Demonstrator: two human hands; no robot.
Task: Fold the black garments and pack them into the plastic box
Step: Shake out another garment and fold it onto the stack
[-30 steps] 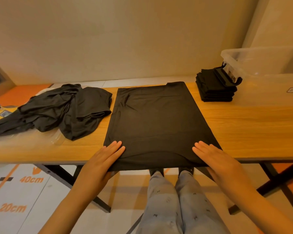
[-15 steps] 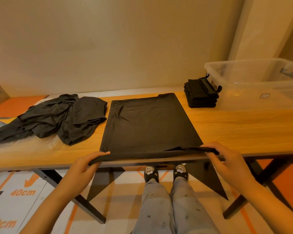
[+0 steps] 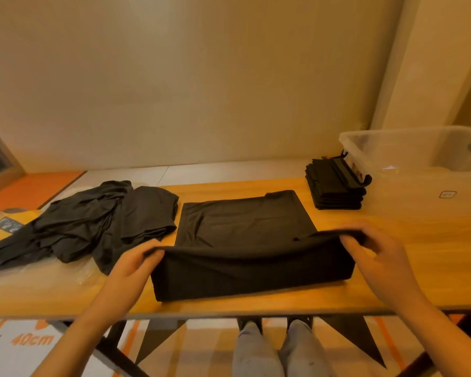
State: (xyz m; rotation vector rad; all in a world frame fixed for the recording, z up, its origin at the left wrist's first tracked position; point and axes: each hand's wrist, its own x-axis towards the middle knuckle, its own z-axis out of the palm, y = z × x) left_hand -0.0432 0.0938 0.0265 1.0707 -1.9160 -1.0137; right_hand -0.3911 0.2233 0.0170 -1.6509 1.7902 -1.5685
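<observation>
A black garment (image 3: 245, 227) lies flat in the middle of the wooden table (image 3: 419, 254). Its near hem is lifted and carried away from me over the rest of the cloth. My left hand (image 3: 132, 263) pinches the hem's left corner and my right hand (image 3: 375, 254) pinches the right corner. A pile of unfolded black garments (image 3: 93, 224) lies at the left. A stack of folded black garments (image 3: 335, 186) sits at the back right, against the clear plastic box (image 3: 419, 164).
The plastic box stands open at the table's right end. A yellow object with knobs (image 3: 0, 221) sits at the far left edge. Clear plastic wrap (image 3: 38, 270) lies under the unfolded pile. My legs and the table's black frame show below the front edge.
Both hands went from lying flat on the garment's near edge to pinching its hem corners. They have lifted the hem and carried it away from me over the garment.
</observation>
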